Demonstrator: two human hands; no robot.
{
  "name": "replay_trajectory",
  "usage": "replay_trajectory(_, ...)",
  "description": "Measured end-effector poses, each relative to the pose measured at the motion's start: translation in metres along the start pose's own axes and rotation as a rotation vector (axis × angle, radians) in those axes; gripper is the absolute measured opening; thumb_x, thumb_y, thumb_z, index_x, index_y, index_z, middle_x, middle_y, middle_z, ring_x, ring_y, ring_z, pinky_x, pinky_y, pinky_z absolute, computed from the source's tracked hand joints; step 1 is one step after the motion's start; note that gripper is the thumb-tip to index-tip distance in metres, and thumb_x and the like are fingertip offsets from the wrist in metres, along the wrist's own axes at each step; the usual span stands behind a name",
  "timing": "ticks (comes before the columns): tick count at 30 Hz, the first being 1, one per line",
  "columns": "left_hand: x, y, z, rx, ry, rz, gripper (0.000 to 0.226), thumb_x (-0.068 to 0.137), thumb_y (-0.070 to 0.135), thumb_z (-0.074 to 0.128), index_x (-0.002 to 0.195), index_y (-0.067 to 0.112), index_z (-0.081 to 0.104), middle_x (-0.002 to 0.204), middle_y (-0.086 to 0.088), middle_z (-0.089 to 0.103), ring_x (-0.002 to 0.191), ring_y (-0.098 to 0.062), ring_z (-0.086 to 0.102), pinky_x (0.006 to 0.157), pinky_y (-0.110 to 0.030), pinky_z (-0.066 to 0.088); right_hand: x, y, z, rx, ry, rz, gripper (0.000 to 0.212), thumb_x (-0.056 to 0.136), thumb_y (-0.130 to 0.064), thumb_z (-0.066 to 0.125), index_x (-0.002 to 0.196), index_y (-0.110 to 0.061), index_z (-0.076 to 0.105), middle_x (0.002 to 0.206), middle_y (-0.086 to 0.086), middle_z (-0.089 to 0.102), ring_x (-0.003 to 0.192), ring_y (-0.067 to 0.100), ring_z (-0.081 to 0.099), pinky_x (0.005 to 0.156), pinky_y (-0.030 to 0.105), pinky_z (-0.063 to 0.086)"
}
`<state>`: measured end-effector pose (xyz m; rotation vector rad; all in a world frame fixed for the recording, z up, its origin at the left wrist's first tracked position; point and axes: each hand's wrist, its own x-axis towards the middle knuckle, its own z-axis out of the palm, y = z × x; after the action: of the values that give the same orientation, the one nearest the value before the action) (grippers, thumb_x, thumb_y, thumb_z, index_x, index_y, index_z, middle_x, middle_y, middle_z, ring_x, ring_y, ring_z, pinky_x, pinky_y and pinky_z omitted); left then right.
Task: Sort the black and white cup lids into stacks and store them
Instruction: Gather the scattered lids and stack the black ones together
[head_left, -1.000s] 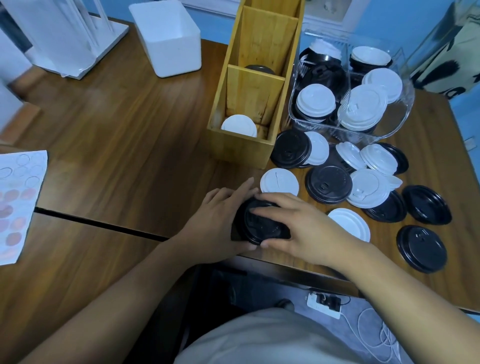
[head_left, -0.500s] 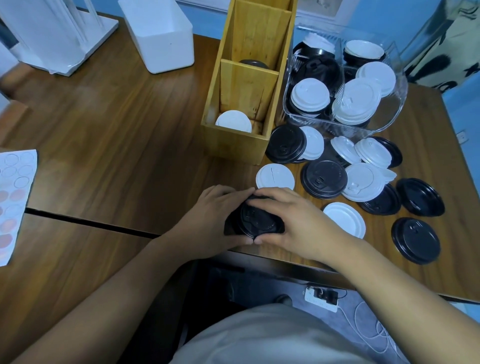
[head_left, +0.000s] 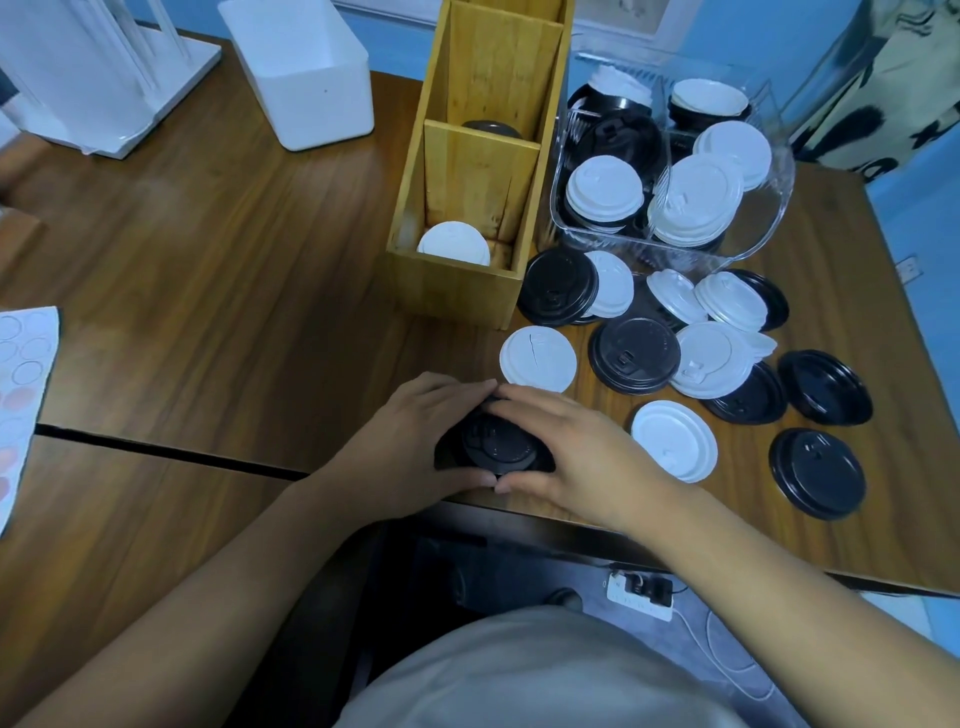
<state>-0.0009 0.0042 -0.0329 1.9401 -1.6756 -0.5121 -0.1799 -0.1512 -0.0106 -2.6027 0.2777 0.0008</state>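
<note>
Centre of the action: the black lid stack (head_left: 496, 447) sits near the table's front edge, caged between both hands. The left hand (head_left: 410, 441) curls round its left side and the right hand (head_left: 576, 457) round its right. Fingertips meet on the far side and thumbs on the near side, so only the top lid shows; how many lie under it I cannot tell. Just beyond the right hand's fingertips a cracked white lid (head_left: 537, 358) lies flat on the wooden table (head_left: 234, 270). Right of the right hand's knuckles a plain white lid (head_left: 675, 440) lies close by, and further right there's a lone black lid (head_left: 816, 473). Beyond those, a loose jumble of lids (head_left: 711, 358), black and white, overlaps itself. Straight ahead of the hands stands the wooden box (head_left: 457, 291), with a stowed white lid (head_left: 453, 244) in its near compartment and a stowed dark lid (head_left: 491, 127) in the one behind. Right of the box, a clear tray (head_left: 774, 208) holds more lids in both colours. Far ahead of the left hand stands a white bin (head_left: 306, 78), and well out to its left lies a sticker sheet (head_left: 21, 395).
</note>
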Motion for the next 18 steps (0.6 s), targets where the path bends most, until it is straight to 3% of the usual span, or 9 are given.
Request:
replay_trajectory(2, 0.001, 0.000, 0.002, 0.008, 0.001, -0.004, 0.090, 0.082, 0.059, 0.075, 0.155, 0.018, 0.041, 0.137, 0.006, 0.059, 0.131, -0.004, 0.036, 0.105, -0.010, 0.020, -0.005, -0.001, -0.003, 0.020, 0.020, 0.013, 0.072, 0.083, -0.058, 0.072, 0.144, -0.027, 0.052, 0.158, -0.010, 0.039, 0.142, 0.009, 0.039, 0.116, 0.021, 0.031)
replay_trajectory(4, 0.003, 0.001, 0.003, 0.026, 0.013, -0.004, 0.090, 0.082, 0.062, 0.073, 0.154, 0.019, 0.042, 0.138, 0.007, 0.059, 0.134, -0.008, 0.034, 0.105, -0.019, 0.023, -0.013, 0.002, -0.015, 0.047, 0.172, 0.037, 0.061, 0.085, -0.057, 0.071, 0.136, -0.026, 0.059, 0.152, -0.009, 0.047, 0.138, 0.011, 0.045, 0.115, 0.028, 0.037)
replay_trajectory(7, 0.003, 0.003, 0.005, 0.050, 0.037, -0.012, 0.089, 0.080, 0.065, 0.073, 0.153, 0.021, 0.044, 0.144, 0.010, 0.054, 0.137, -0.009, 0.031, 0.107, -0.028, 0.026, -0.023, 0.029, -0.044, -0.105, 0.357, 0.066, 0.051, 0.088, -0.038, 0.075, 0.133, -0.017, 0.061, 0.144, 0.001, 0.054, 0.135, 0.021, 0.048, 0.112, 0.042, 0.041)
replay_trajectory(10, 0.003, 0.004, 0.007, 0.078, 0.056, -0.005, 0.087, 0.081, 0.069, 0.069, 0.151, 0.023, 0.045, 0.148, 0.012, 0.047, 0.139, -0.011, 0.032, 0.111, -0.034, 0.030, -0.027, 0.065, -0.075, -0.280, 0.125, 0.146, 0.074, 0.080, -0.025, 0.080, 0.147, -0.023, 0.048, 0.160, 0.002, 0.034, 0.149, 0.027, 0.027, 0.120, 0.049, 0.029)
replay_trajectory(12, 0.003, 0.003, 0.007, 0.077, 0.054, -0.019, 0.088, 0.080, 0.071, 0.068, 0.151, 0.023, 0.045, 0.146, 0.013, 0.048, 0.138, -0.010, 0.034, 0.112, -0.035, 0.032, -0.024, 0.079, -0.086, -0.295, -0.002, 0.182, 0.079, 0.079, -0.021, 0.081, 0.150, -0.027, 0.045, 0.162, 0.001, 0.031, 0.150, 0.027, 0.025, 0.120, 0.047, 0.027)
replay_trajectory(15, 0.003, 0.004, 0.007, 0.062, 0.061, -0.044, 0.092, 0.077, 0.072, 0.071, 0.151, 0.024, 0.043, 0.144, 0.013, 0.050, 0.137, -0.007, 0.033, 0.112, -0.034, 0.032, -0.018, 0.085, -0.093, -0.259, 0.027, 0.191, 0.078, 0.079, -0.021, 0.083, 0.148, -0.027, 0.048, 0.154, 0.000, 0.044, 0.139, 0.028, 0.038, 0.115, 0.041, 0.032)
replay_trajectory(18, 0.004, 0.008, 0.005, 0.020, 0.057, -0.083, 0.097, 0.075, 0.069, 0.076, 0.153, 0.026, 0.038, 0.144, 0.015, 0.048, 0.137, -0.003, 0.029, 0.110, -0.030, 0.029, -0.022, 0.074, -0.094, -0.266, 0.160, 0.198, 0.081, 0.074, -0.028, 0.088, 0.145, -0.026, 0.051, 0.149, 0.001, 0.048, 0.130, 0.028, 0.039, 0.112, 0.039, 0.032)
